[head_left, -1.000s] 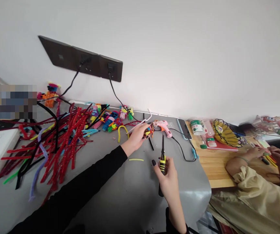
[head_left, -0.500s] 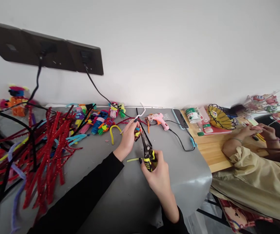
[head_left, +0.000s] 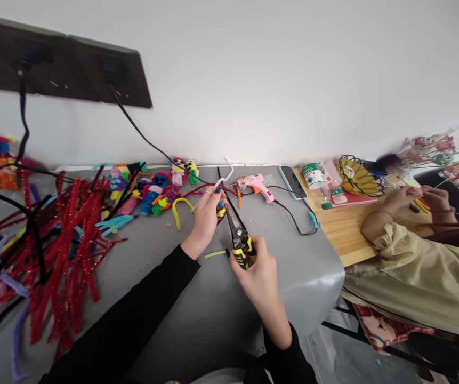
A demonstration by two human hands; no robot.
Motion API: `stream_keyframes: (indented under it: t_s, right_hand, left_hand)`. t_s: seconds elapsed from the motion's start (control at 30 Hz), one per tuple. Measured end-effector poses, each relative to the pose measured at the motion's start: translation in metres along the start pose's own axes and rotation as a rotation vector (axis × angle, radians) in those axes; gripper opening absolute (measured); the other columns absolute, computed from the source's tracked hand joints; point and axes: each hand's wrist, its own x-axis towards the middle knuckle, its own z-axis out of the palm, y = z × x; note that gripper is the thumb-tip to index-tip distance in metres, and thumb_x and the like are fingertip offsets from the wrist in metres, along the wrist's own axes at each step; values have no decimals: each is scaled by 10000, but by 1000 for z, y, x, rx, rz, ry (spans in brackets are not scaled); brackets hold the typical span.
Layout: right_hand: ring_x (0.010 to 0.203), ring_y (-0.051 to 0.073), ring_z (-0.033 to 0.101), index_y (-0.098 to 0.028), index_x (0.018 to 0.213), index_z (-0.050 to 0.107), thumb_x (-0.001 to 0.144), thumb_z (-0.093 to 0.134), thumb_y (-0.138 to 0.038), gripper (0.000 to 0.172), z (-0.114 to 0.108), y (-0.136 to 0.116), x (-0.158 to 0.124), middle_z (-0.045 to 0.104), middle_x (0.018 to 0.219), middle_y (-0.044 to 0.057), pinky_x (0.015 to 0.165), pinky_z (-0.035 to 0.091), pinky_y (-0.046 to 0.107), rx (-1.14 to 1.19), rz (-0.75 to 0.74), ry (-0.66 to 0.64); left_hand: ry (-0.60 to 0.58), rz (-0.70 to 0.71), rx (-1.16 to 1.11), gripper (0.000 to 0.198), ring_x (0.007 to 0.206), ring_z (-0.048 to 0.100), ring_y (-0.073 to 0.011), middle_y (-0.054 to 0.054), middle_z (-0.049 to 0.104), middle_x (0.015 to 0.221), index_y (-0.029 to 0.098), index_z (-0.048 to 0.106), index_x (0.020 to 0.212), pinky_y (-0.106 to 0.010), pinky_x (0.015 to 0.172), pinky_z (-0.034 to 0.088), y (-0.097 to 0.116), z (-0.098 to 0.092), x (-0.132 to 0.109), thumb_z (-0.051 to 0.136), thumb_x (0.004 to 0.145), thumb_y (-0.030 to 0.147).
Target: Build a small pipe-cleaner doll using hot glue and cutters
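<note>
My left hand (head_left: 205, 221) pinches a small multicoloured fuzzy piece (head_left: 222, 209), mostly covered by the fingers. A white pipe cleaner (head_left: 227, 173) sticks up past its fingertips. In my right hand (head_left: 259, 272) are pliers (head_left: 238, 233) with black and yellow handles, their jaws pointing up to the piece at my left fingertips. Whether the jaws touch it is too small to tell. A short yellow-green strip (head_left: 214, 254) lies left of the handles, and a bent yellow pipe cleaner (head_left: 177, 213) rests left of my left hand.
Red glittery pipe cleaners (head_left: 73, 256) cover the left of the grey table (head_left: 165, 330). Fuzzy dolls (head_left: 153, 194) line the wall side. Behind my hands are a pink glue gun (head_left: 258, 184) with its cable and a phone (head_left: 292, 182). At right, a person's hands (head_left: 417, 202) hold something small.
The view has shifted, so the wall sockets and dolls sit farther left and higher. Both hands keep their hold, with the pliers still pointed at the small piece.
</note>
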Motion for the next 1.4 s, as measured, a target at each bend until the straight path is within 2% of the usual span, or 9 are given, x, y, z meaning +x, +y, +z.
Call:
stream_keyframes:
  t_s: [0.1, 0.43, 0.63, 0.93, 1.23, 1.33, 1.4]
  right_hand:
    - [621, 202, 680, -258, 1024, 504, 853, 659, -456, 304, 0, 2, 0, 727, 802, 10, 600, 484, 285, -30, -21, 17]
    - [590, 198, 664, -262, 1001, 502, 871, 635, -438, 257, -1, 6, 0, 716, 762, 2, 586, 457, 271, -47, -41, -1]
    - [561, 197, 643, -259, 983, 507, 863, 647, -451, 266, 0, 10, -1, 710, 736, 2, 572, 430, 270, -76, -32, -1]
    - [568, 201, 667, -251, 975, 550, 872, 658, -436, 237, 1, 15, -2, 739, 739, 15, 572, 437, 264, -105, -77, 23]
    - [533, 171, 601, -247, 913, 566, 886, 675, -462, 243, -1, 19, 1, 691, 691, 2, 553, 422, 258, -77, -111, 28]
    - [568, 184, 621, -234, 964, 594, 892, 678, -460, 251, -3, 17, 0, 695, 717, 8, 576, 450, 270, -42, -92, 5]
    - [660, 204, 678, -220, 1069, 618, 914, 658, -431, 265, -6, 13, -3, 741, 831, 39, 640, 507, 289, -9, -78, -21]
  left_hand:
    - [-3, -1, 18, 326, 537, 391, -91, 27, 517, 689, 207, 572, 753, -189, 471, 313, 0, -1, 0, 742, 859, 464]
    - [-5, -1, 57, 326, 567, 475, -105, 17, 526, 691, 207, 575, 735, -198, 485, 348, 0, 1, 0, 725, 912, 436]
    - [9, -14, 97, 300, 525, 414, -92, 25, 514, 693, 201, 597, 737, -192, 454, 324, -4, -2, 1, 738, 891, 417]
    - [1, -17, 105, 304, 507, 408, -85, 34, 492, 689, 205, 572, 737, -177, 442, 317, -2, 0, 0, 726, 917, 394]
    - [5, -14, 94, 272, 527, 432, -91, 32, 496, 673, 201, 566, 720, -174, 470, 351, -4, 2, 1, 684, 937, 313]
    - [-9, 0, 87, 276, 530, 435, -96, 30, 498, 674, 205, 564, 732, -173, 460, 342, -3, 1, 0, 673, 952, 331]
    - [-24, 20, 79, 292, 531, 423, -93, 29, 509, 687, 206, 566, 743, -172, 465, 349, -1, 0, -1, 681, 958, 367]
